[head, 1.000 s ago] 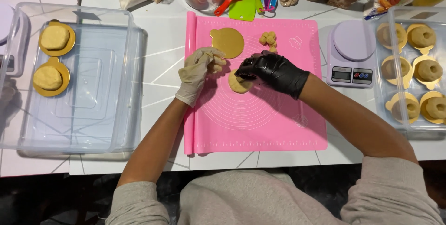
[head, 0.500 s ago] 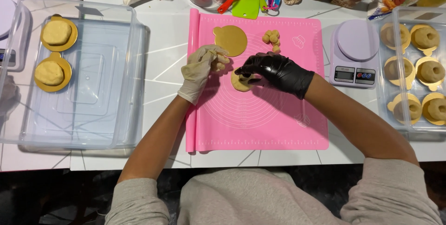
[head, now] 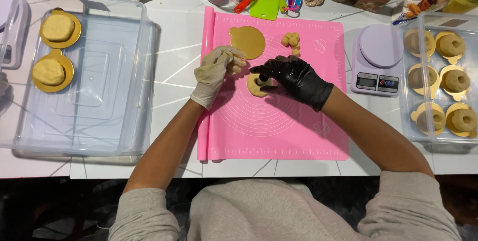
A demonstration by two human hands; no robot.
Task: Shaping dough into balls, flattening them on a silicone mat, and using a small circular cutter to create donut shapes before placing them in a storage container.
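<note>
In the middle of the frame, the right hand (head: 294, 77), in a black glove, bears down on a small dough round (head: 257, 86) lying on the pink silicone mat (head: 279, 126); a fingertip presses into the round's centre, apparently hollowing it, while the other fingers curl around its edge to steady it. Just to the left, the left hand (head: 215, 69), in a pale glove, is closed on a lump of dough (head: 235, 64), fingers pinched together around it, held close as if kept ready. A gold disc (head: 247, 42) lies on the mat just above the hands, with a few small dough pieces (head: 292, 41) to its right. At the right edge, a lilac kitchen scale (head: 376, 59) stands beside a clear tray of ring-shaped pieces (head: 448, 82). On the left of the table (head: 174, 37), a clear lidded box (head: 84, 77) holds two dough mounds on gold discs.
</note>
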